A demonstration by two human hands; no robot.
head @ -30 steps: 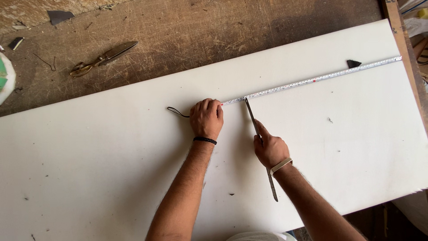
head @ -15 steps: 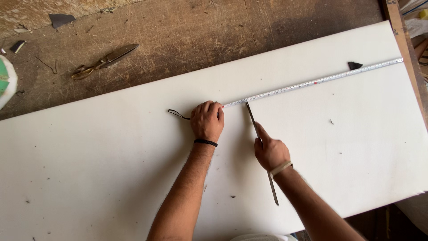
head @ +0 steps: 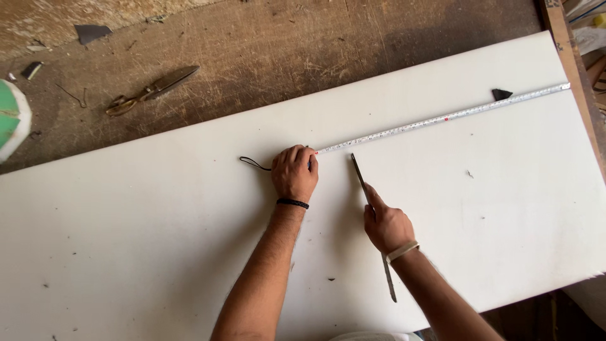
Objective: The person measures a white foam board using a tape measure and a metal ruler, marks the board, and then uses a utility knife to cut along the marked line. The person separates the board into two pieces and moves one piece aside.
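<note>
Head view, looking down on a large white sheet (head: 189,252) laid across a scuffed wooden desk (head: 303,57). I see the tape measure (head: 442,118) stretched over the sheet, running from the left hand out to the far right edge, rising slightly away from me. The left hand (head: 294,173) is pressed palm-down over the tape's near-left end, fingers curled on it; the case itself is hidden under the hand, and a thin black cord loop (head: 254,163) trails out to its left. A dark band sits on that wrist. The right hand (head: 386,225) is closed around a long thin dark blade (head: 361,178), forefinger laid along it; the tip points far and slightly left, stopping just short of the tape, right of the left hand. The tool's other end sticks out past the wrist toward me. The two hands are near each other but apart. A small black triangular scrap (head: 501,94) lies beside the tape at far right. On the bare desk, far left, lie large scissors (head: 151,90); a green-and-white round object (head: 11,120) shows at the left edge.
</note>
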